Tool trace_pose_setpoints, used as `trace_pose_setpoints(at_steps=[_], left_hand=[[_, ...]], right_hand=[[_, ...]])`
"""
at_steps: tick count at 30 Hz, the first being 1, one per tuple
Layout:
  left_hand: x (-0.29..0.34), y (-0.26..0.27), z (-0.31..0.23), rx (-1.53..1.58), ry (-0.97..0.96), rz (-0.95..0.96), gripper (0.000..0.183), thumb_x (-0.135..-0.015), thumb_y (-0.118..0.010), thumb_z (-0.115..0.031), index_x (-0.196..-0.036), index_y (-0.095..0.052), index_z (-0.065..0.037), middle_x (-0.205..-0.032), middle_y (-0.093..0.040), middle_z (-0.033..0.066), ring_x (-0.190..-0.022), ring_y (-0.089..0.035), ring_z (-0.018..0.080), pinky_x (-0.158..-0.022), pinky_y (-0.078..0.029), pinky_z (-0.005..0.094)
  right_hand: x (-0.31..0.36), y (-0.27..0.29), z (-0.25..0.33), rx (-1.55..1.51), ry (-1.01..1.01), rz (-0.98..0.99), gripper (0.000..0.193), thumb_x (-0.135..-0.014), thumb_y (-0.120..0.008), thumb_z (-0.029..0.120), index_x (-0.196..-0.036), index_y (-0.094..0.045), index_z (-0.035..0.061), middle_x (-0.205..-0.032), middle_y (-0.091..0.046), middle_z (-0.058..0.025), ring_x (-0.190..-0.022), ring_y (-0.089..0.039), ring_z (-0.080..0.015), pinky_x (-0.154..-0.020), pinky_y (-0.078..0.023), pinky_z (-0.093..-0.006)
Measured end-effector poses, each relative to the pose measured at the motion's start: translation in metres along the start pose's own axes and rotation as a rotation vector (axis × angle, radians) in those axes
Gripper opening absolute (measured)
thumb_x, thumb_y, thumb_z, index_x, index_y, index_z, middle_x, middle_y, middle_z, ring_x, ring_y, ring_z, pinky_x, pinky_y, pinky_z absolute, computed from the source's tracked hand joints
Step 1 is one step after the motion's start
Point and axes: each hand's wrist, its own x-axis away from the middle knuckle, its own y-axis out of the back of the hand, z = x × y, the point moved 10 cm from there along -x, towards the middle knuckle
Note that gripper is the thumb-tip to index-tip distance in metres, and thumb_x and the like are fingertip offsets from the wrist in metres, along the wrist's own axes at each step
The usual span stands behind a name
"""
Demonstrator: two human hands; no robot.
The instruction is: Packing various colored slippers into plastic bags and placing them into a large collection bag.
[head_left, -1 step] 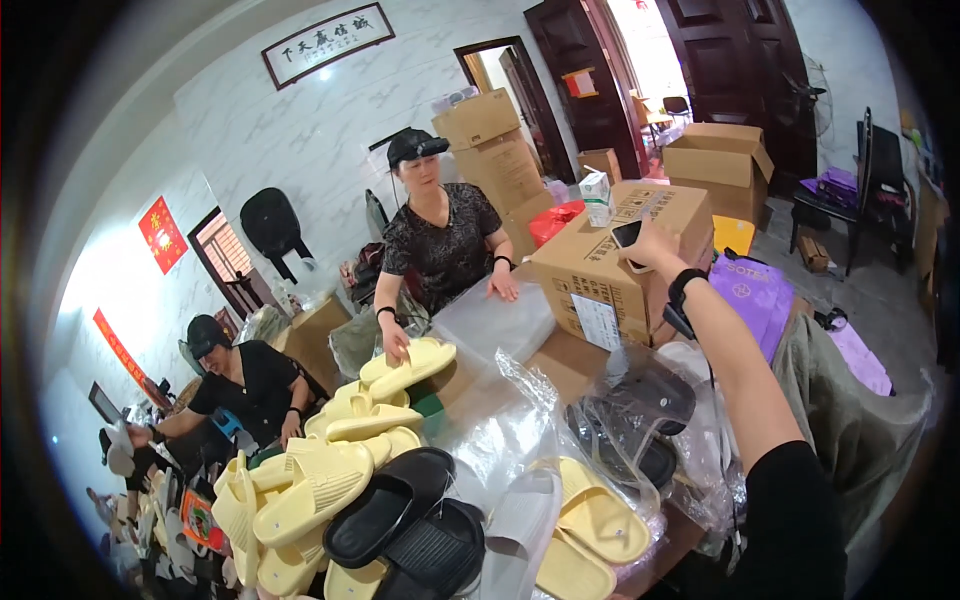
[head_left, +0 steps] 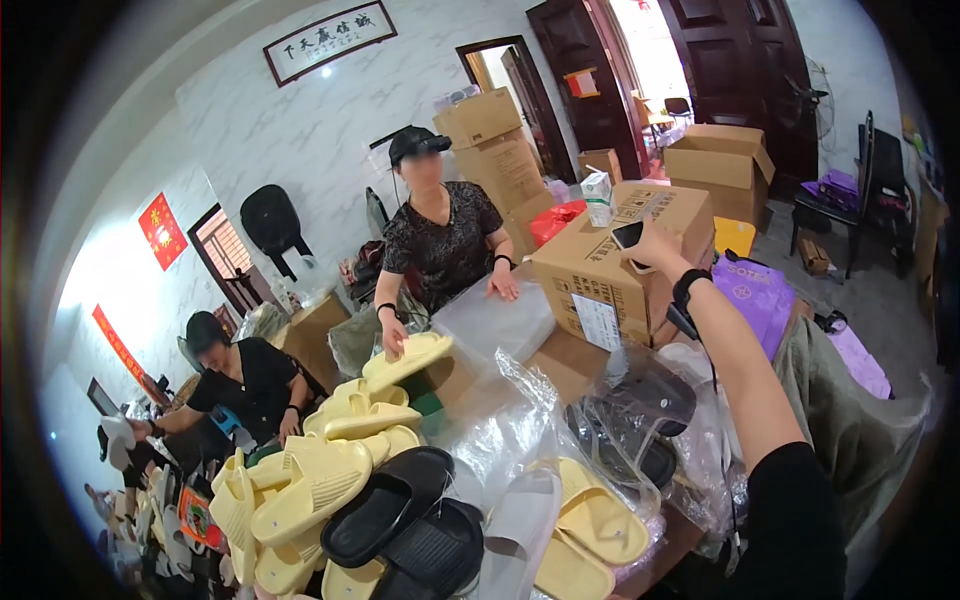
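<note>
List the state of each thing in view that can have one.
Phone, held in the right hand
Near box, closed
Drink carton, upright on the near box
Far right box, open
Wrapped black slippers, covered by clear plastic
Rearmost yellow slipper, in a co-worker's hand
Papered door, open

I held a dark-faced phone (head_left: 628,236), tilted, in my right hand (head_left: 657,248) near the brown carton's top (head_left: 672,208).

I wear a black sleeve (head_left: 798,515) at the frame's lower right; below my right hand (head_left: 654,246), right of centre, sit a black wristband (head_left: 688,284) and what seems a small dark device (head_left: 682,322).
</note>
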Motion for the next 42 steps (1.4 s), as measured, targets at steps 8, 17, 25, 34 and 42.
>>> trace_pose_setpoints(at_steps=[8, 17, 25, 34, 42], left_hand=[[-0.004, -0.011, 0.008, 0.021, 0.023, 0.040, 0.007, -0.087, -0.058, -0.007, -0.088, -0.060, -0.001, -0.075, -0.055, 0.0134, -0.069, -0.058, 0.0255, -0.063, -0.046, 0.0336], [-0.009, -0.017, 0.004, 0.005, 0.031, 0.132, 0.006, -0.086, -0.059, -0.006, -0.088, -0.060, -0.001, -0.075, -0.055, 0.0135, -0.068, -0.059, 0.0260, -0.062, -0.046, 0.0336], [0.004, -0.020, -0.013, -0.024, 0.097, 0.148, 0.005, -0.086, -0.059, -0.006, -0.088, -0.060, -0.001, -0.076, -0.056, 0.0136, -0.068, -0.059, 0.0264, -0.062, -0.046, 0.0337], [-0.001, -0.017, -0.015, -0.014, 0.089, 0.065, 0.006, -0.086, -0.059, -0.004, -0.090, -0.061, -0.001, -0.078, -0.059, 0.0127, -0.072, -0.061, 0.0258, -0.065, -0.048, 0.0320], [0.000, -0.020, -0.014, -0.006, 0.163, 0.068, 0.006, -0.086, -0.059, -0.005, -0.087, -0.062, 0.000, -0.079, -0.061, 0.0125, -0.073, -0.061, 0.0252, -0.068, -0.048, 0.0324]], right_hand=[[-0.012, -0.011, 0.005, -0.038, 0.182, 0.112, 0.104, -0.048, -0.080, 0.048, -0.137, -0.038, 0.0166, -0.125, -0.055, -0.0196, -0.118, -0.051, -0.0380, -0.099, -0.038, -0.0507], [-0.010, -0.009, -0.004, -0.073, 0.168, 0.165, 0.109, -0.049, -0.081, 0.046, -0.135, -0.034, -0.0023, -0.126, -0.050, -0.0278, -0.118, -0.049, -0.0389, -0.098, -0.041, -0.0408], [-0.051, -0.035, -0.032, -0.201, 0.251, 0.118, 0.119, -0.049, -0.079, 0.049, -0.144, -0.024, 0.0005, -0.127, -0.051, -0.0274, -0.118, -0.051, -0.0367, -0.097, -0.042, -0.0402], [-0.030, -0.027, -0.002, -0.081, 0.247, 0.230, 0.112, -0.051, -0.080, 0.045, -0.144, -0.027, 0.0119, -0.131, -0.049, -0.0257, -0.121, -0.047, -0.0399, -0.100, -0.039, -0.0435], [-0.006, -0.013, -0.005, -0.033, 0.277, 0.118, 0.115, -0.054, -0.077, 0.052, -0.143, -0.025, 0.0033, -0.132, -0.047, -0.0274, -0.122, -0.047, -0.0391, -0.102, -0.038, -0.0447]])
